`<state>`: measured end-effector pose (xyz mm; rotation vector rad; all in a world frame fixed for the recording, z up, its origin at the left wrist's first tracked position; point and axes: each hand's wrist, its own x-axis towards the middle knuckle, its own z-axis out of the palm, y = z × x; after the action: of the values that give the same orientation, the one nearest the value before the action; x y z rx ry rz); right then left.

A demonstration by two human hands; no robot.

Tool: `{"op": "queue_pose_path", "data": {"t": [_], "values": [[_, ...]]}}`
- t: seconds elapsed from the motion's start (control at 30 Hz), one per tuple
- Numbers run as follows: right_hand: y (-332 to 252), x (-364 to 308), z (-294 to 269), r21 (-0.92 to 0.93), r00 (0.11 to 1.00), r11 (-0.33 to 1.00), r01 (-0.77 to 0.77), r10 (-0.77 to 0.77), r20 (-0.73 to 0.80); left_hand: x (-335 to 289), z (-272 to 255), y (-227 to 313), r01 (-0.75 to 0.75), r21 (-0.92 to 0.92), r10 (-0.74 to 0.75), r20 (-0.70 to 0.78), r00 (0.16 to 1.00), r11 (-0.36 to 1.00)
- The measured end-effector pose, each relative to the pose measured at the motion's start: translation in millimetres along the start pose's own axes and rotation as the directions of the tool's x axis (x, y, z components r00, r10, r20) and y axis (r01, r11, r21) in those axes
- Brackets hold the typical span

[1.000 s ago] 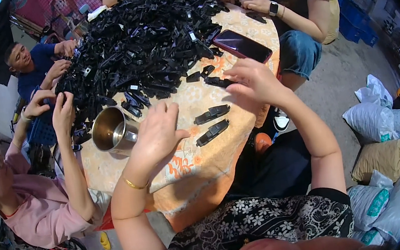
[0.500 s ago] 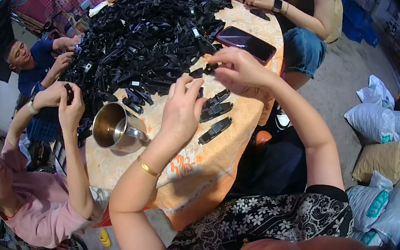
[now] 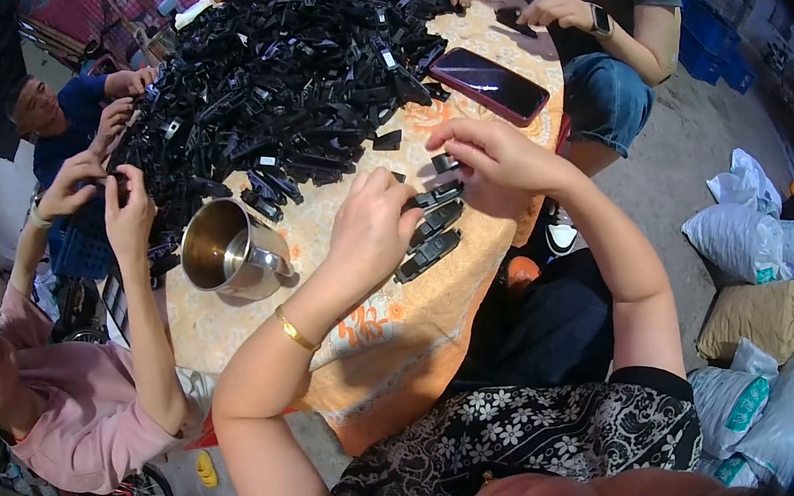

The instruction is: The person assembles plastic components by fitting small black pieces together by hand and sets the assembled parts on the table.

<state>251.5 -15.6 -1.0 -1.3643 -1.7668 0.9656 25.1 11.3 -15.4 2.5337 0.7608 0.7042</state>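
My right hand [image 3: 491,160] pinches a small black plastic part [image 3: 445,163] between thumb and fingers, just above a short row of similar parts. Fingers bent, my left hand [image 3: 371,219] closes around the left end of the top part [image 3: 436,196] in that row; its fingertips are partly hidden. Below lie more black parts [image 3: 429,256], set side by side on the patterned tablecloth [image 3: 373,296]. A loose flat black piece [image 3: 388,141] rests between my hands and a large heap of black plastic parts [image 3: 284,72].
A steel mug [image 3: 235,249] stands left of my left forearm. Beyond my right hand lies a phone [image 3: 491,85] in a red case. Co-workers handle parts around the table: one in pink [image 3: 102,407], others at the far side. Filled sacks [image 3: 742,243] sit on the floor at right.
My right hand has moved back from the heap's edge to the row, bringing the black part. My left hand has shifted slightly right and down, its fingers curling more.
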Motion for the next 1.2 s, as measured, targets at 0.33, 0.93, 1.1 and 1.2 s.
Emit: {"op": "queue_pose_path", "data": {"t": [0.33,0.93,1.1,1.2], "values": [[9,-13,5,-0.441,0.953,0.852,0.281,-0.303,0.021,-5,1,-3,0.114,-0.029,-0.116,-0.068,0.991,0.993],[24,1,3,-0.211,0.913,0.892,0.399,-0.365,0.184,1,6,-15,0.048,-0.101,-0.063,-0.149,0.987,0.994],[11,4,-2,-0.052,0.910,0.981,0.188,-0.154,0.385,-1,0,-43,0.114,0.486,0.051,-0.313,0.948,0.866],[11,22,19,-0.230,0.853,0.821,0.522,-0.507,0.126,-6,15,-60,0.146,0.576,0.008,-0.256,0.967,0.804]]}}
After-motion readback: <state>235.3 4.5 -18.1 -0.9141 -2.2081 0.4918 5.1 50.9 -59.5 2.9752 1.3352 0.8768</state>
